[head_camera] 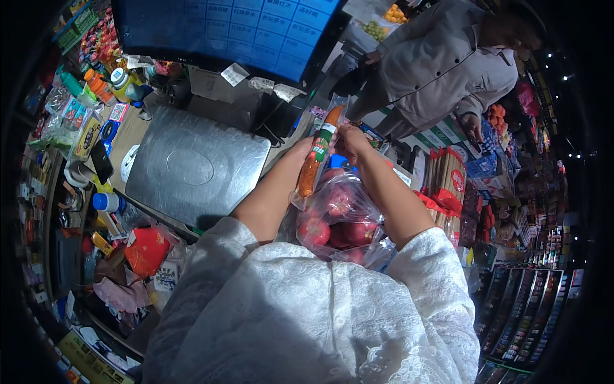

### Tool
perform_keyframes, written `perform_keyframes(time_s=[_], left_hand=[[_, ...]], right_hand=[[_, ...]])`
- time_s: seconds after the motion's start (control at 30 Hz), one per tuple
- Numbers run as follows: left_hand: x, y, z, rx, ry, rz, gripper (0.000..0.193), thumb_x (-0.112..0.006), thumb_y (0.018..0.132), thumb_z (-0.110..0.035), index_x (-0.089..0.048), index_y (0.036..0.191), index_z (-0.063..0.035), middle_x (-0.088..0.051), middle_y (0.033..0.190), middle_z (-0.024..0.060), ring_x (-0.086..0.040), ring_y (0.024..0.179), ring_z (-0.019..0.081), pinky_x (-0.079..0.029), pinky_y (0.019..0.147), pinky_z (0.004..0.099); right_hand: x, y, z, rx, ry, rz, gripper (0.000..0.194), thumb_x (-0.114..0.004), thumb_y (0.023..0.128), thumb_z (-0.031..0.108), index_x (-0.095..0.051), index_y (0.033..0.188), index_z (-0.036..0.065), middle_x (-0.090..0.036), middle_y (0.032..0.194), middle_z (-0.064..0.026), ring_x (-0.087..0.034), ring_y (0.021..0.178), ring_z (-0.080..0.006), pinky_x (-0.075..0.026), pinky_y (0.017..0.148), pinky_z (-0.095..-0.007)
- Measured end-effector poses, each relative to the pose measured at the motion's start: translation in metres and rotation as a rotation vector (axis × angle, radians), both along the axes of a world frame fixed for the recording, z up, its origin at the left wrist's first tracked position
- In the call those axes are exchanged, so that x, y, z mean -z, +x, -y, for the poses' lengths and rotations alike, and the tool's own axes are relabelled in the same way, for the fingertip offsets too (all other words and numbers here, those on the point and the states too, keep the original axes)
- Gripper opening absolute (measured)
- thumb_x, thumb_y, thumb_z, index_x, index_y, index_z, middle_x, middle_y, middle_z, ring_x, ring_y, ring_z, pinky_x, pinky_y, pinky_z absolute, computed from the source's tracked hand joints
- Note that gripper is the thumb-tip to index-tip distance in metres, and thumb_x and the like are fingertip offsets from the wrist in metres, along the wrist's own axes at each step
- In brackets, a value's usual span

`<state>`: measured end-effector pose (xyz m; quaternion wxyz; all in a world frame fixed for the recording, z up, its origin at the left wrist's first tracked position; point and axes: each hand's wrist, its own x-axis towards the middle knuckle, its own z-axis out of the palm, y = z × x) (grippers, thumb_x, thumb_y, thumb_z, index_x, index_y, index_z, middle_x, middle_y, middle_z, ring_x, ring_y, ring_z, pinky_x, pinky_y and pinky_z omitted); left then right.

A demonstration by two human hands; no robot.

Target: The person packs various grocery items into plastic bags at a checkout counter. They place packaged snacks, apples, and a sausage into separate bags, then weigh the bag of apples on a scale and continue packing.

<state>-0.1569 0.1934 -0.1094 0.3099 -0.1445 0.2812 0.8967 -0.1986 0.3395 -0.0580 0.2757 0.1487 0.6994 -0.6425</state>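
A vacuum-packed sausage (308, 178) in clear plastic with a green printed label is held up in front of my chest, tilted with its narrow end away from me. My left hand (305, 145) grips it from the left, its fingers partly hidden behind the pack. On the other side my right hand (353, 140) pinches the edge with curled fingers. Below the hands, close to my body, sits a clear plastic bag of red apples (341, 201). To the left lies the steel pan of a weighing scale (192, 163), with nothing on it.
A monitor (225, 29) stands behind the scale. Left of it are a phone (101, 162), several bottles (99, 86) and a blue-lidded jar (108, 202). Across the counter stands a person (431, 67) in a light shirt. Bundled sticks in red wrapping (446, 175) stand at right.
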Motion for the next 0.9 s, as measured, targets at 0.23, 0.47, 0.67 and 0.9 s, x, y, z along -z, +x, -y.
perform_keyframes(time_s=[0.23, 0.47, 0.67, 0.9], left_hand=[[0.041, -0.013, -0.014, -0.099, 0.081, -0.004, 0.034, -0.047, 0.103, -0.032, -0.062, 0.118, -0.0054, -0.068, 0.087, 0.0064, -0.063, 0.060, 0.0153, -0.053, 0.056, 0.0278], [0.032, -0.003, -0.013, -0.236, -0.114, -0.121, 0.036, -0.043, 0.105, -0.033, -0.061, 0.115, -0.0038, -0.070, 0.091, 0.0092, -0.068, 0.069, 0.0189, -0.056, 0.064, 0.0304], [0.001, 0.009, -0.004, -0.169, -0.406, -0.274, 0.030, -0.046, 0.105, -0.030, -0.061, 0.113, -0.0047, -0.068, 0.091, 0.0054, -0.064, 0.074, 0.0131, -0.052, 0.067, 0.0295], [0.005, -0.007, -0.012, -0.146, -0.775, -0.575, 0.024, -0.049, 0.102, -0.024, -0.062, 0.098, -0.0042, -0.060, 0.084, 0.0021, -0.054, 0.073, 0.0072, -0.047, 0.069, 0.0284]], right_hand=[[0.013, -0.001, 0.004, 0.129, -0.065, 0.004, 0.022, -0.041, 0.097, 0.014, -0.057, 0.091, 0.001, -0.060, 0.079, -0.0092, -0.063, 0.060, -0.0236, -0.059, 0.053, -0.0333], [-0.009, 0.004, -0.002, -0.044, 0.043, 0.054, 0.026, -0.044, 0.102, 0.029, -0.059, 0.108, 0.008, -0.063, 0.098, -0.0084, -0.063, 0.085, -0.0232, -0.055, 0.073, -0.0388], [-0.050, 0.009, -0.009, -0.221, 0.038, 0.104, 0.060, -0.057, 0.090, 0.060, -0.057, 0.118, 0.007, -0.061, 0.107, -0.0102, -0.063, 0.083, -0.0196, -0.053, 0.068, -0.0330], [-0.069, 0.008, -0.012, -0.368, 0.475, -0.042, 0.057, -0.067, 0.082, 0.061, -0.062, 0.090, 0.005, -0.059, 0.064, -0.0064, -0.058, 0.050, -0.0147, -0.043, 0.042, -0.0277]])
